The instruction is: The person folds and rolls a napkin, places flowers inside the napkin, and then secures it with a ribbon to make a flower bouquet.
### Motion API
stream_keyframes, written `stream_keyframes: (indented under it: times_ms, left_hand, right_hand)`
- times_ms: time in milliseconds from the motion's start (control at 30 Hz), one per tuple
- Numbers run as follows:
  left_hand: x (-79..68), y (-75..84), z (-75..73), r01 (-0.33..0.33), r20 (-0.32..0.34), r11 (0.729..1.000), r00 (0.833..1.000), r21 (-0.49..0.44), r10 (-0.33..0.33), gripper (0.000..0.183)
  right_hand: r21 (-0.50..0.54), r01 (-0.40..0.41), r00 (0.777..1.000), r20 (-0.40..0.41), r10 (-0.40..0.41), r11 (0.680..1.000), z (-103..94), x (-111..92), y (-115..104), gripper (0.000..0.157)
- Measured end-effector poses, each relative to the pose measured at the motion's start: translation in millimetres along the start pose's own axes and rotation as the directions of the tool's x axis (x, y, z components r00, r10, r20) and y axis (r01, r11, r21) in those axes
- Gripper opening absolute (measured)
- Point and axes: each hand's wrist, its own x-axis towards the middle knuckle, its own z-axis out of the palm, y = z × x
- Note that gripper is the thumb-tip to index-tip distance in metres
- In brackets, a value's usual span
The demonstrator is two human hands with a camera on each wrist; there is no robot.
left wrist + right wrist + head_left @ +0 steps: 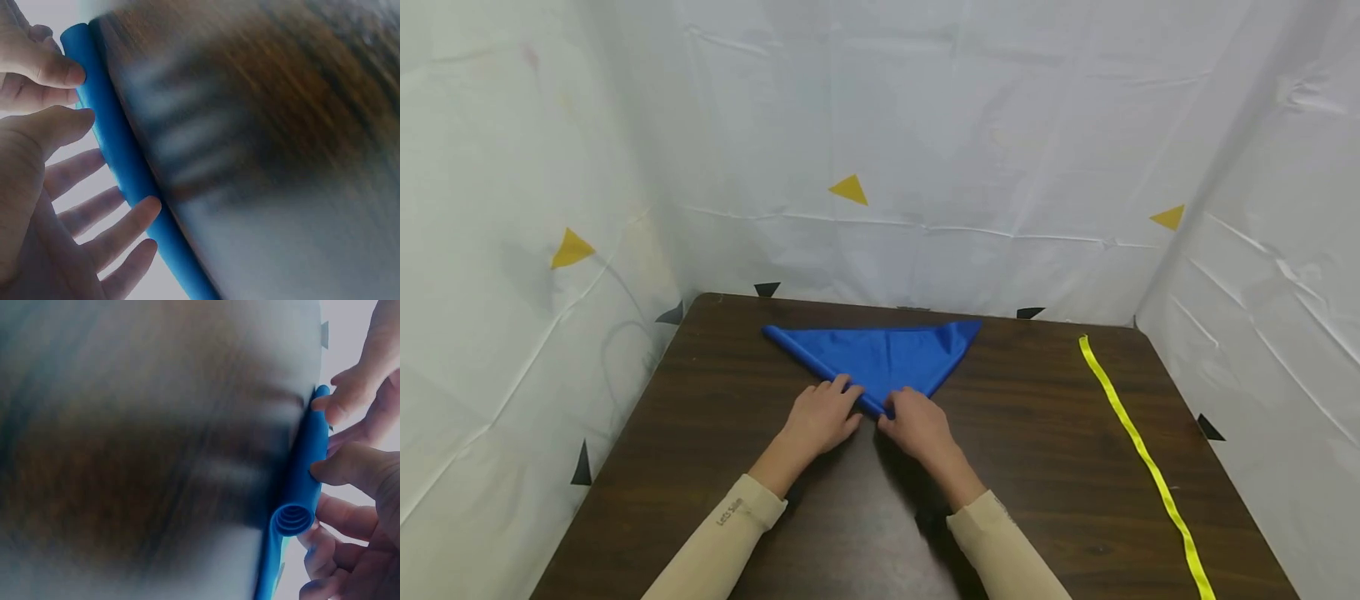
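The blue cloth (887, 354) lies on the table (1037, 433) toward the far edge, one side wound into a roll (803, 356). The person's left hand (822, 417) rests loosely spread fingers along it; close by, the right hand (919, 425) pinches its near end. A yellow ribbon (1141, 450) lies well apart, off to the right.

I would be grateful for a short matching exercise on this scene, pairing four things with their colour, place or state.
Things
1. Blue cloth
2. Yellow strip
3. Table
4. Wall sheeting

Descriptions
A. White and creased, with yellow triangles on it
B. Dark brown with a wood grain
C. Partly rolled, touched by the left hand and the right hand
D. Stretched out along the right side of the tabletop, touched by neither hand

Right pairs: 1-C, 2-D, 3-B, 4-A
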Motion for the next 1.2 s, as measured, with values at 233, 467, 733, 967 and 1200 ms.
stream_keyframes:
  times_ms: [233, 467, 733, 967, 1200]
  left_hand:
    - [-0.4, 1.5, 0.9, 0.0, 0.021, 1.0, 1.0, 0.009, -0.001, 0.058]
    - [3.3, 1.4, 7.0, 0.019, 0.083, 1.0, 0.996, -0.003, -0.019, 0.064]
    - [10.4, 3.0, 14.0, 0.067, 0.175, 0.997, 0.983, -0.034, -0.06, 0.07]
    - [12.6, 7.3, 9.7, 0.089, 0.202, 0.996, 0.976, -0.025, -0.082, 0.071]
    - [14.0, 5.2, 7.6, 0.078, 0.164, 0.997, 0.984, -0.005, -0.076, 0.062]
  right_hand:
    - [0.1, -0.033, 0.999, -0.004, 0.033, 0.994, -3.8, 2.0, 6.6, 0.025]
    - [0.11, -0.059, 0.996, -0.056, 0.066, 0.992, -5.0, 3.2, 12.4, 0.015]
    - [0.021, -0.03, 0.995, -0.093, 0.032, 0.999, 0.8, 4.7, 13.3, 0.019]
    - [-0.049, -0.04, 0.998, -0.053, 0.038, 0.998, 1.6, 7.8, 13.4, 0.026]
    - [-0.046, -0.053, 0.999, -0.016, 0.052, 0.998, -3.5, 9.5, 11.6, 0.025]
